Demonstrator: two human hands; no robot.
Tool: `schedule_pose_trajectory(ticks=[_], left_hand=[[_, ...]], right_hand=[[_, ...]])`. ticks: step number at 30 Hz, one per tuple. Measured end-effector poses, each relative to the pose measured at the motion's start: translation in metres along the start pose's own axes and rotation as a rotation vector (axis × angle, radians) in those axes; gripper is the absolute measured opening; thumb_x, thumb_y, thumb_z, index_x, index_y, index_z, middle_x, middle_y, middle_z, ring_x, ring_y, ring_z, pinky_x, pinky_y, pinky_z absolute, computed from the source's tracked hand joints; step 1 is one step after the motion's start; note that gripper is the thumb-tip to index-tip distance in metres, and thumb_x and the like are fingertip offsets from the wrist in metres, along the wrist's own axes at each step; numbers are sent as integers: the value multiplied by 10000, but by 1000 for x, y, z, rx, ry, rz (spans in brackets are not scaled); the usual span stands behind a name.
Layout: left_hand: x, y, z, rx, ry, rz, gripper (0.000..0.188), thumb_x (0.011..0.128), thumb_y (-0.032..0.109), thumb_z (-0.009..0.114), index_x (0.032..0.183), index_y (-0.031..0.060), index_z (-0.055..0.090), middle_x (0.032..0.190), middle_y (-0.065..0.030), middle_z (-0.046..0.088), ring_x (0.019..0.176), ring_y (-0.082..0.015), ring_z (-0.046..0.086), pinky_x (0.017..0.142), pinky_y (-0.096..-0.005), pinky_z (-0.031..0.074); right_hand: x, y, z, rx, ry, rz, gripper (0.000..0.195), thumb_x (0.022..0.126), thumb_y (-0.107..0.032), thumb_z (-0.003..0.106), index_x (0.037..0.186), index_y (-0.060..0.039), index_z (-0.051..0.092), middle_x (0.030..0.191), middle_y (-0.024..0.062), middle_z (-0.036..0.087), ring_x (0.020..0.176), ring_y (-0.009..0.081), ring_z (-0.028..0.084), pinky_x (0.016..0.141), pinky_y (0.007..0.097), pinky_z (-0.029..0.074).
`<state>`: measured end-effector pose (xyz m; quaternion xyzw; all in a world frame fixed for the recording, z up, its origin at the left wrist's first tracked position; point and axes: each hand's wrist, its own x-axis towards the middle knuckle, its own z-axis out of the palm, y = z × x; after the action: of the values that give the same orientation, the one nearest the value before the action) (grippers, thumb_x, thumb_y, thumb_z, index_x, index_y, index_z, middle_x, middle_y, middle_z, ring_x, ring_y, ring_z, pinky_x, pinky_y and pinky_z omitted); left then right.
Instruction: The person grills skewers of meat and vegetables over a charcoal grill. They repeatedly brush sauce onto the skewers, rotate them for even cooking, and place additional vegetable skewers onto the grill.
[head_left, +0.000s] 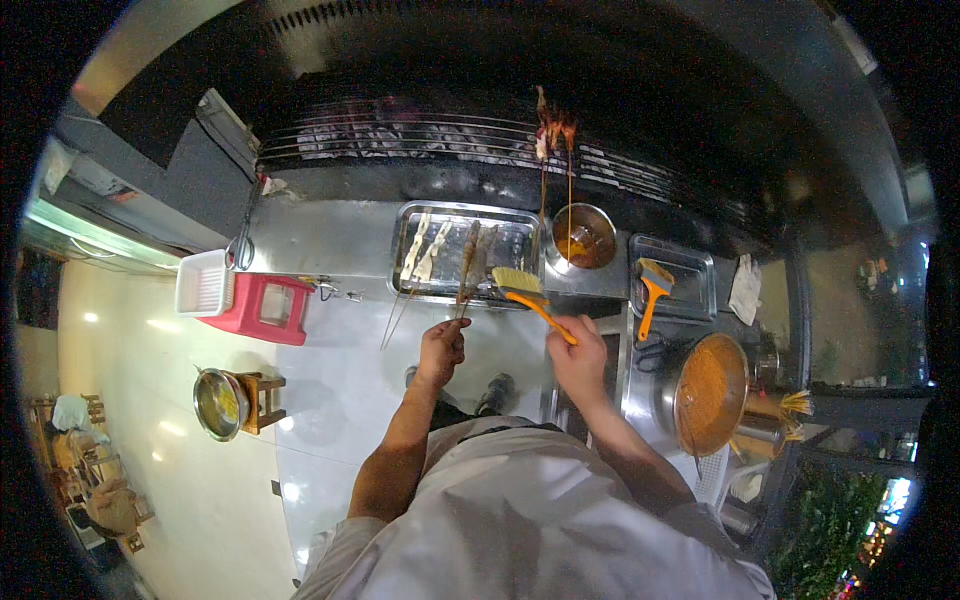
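My left hand (444, 351) grips the thin sticks of two grey-brown food skewers (471, 255), whose loaded ends reach over a shiny metal tray (514, 223). An orange-handled basting brush (531, 298) is in my right hand (577, 354). Its pale bristles are just right of the skewers, above the tray's near edge; whether they touch the food I cannot tell. At the tray's left side lie two pale skewers (429, 251), sticks pointing towards me. Right of the tray stands a metal bowl (555, 251) with orange-brown sauce inside.
Browned skewers (553, 129) lie across the charcoal grill (420, 139), sticks jutting towards me. On the right are a second brush (657, 289) on another tray (694, 281), a glove (745, 291) and a large bowl (739, 352) of orange seasoning. A red stool (244, 319) stands left.
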<state>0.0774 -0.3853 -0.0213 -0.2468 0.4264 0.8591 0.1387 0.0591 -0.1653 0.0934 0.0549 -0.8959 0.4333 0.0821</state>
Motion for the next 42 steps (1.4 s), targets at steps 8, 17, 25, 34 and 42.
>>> schedule_pose_trajectory(ticks=[8, 17, 25, 34, 42], left_hand=[[5, 0, -33, 152, 87, 6, 271, 876, 245, 538, 960, -1, 614, 605, -38, 533, 444, -73, 384, 400, -217, 290], [12, 9, -46, 116, 104, -47, 283, 844, 253, 597, 993, 13, 617, 648, -35, 550, 451, -76, 399, 417, -207, 310], [18, 9, -60, -151, 7, -194, 212, 827, 196, 611, 975, 46, 585, 663, 3, 515, 432, -65, 373, 385, -202, 298], [23, 11, -67, -50, 18, -123, 195, 848, 159, 598, 960, 1, 616, 700, -40, 598, 460, -53, 412, 386, -178, 294], [19, 1, -65, 76, 81, 33, 249, 836, 189, 626, 998, 0, 618, 781, -41, 638, 525, -67, 486, 416, -172, 328]], right_hand=[[61, -10, 79, -152, 78, -97, 191, 749, -156, 614, 912, -56, 617, 823, 154, 581, 714, 331, 584, 610, 404, 466], [29, -51, 82, -355, -160, -155, 150, 729, -156, 612, 860, -83, 621, 785, 134, 563, 697, 339, 583, 590, 440, 471], [77, -44, 118, -483, 21, -127, 177, 744, -157, 588, 899, -75, 611, 769, 160, 573, 646, 345, 581, 562, 431, 478], [27, -80, 86, -413, -113, -89, 169, 732, -163, 591, 866, -67, 624, 761, 154, 561, 701, 344, 580, 612, 435, 473], [83, -78, 104, -456, 46, -113, 206, 742, -194, 588, 915, -87, 619, 801, 153, 571, 705, 355, 580, 605, 442, 469]])
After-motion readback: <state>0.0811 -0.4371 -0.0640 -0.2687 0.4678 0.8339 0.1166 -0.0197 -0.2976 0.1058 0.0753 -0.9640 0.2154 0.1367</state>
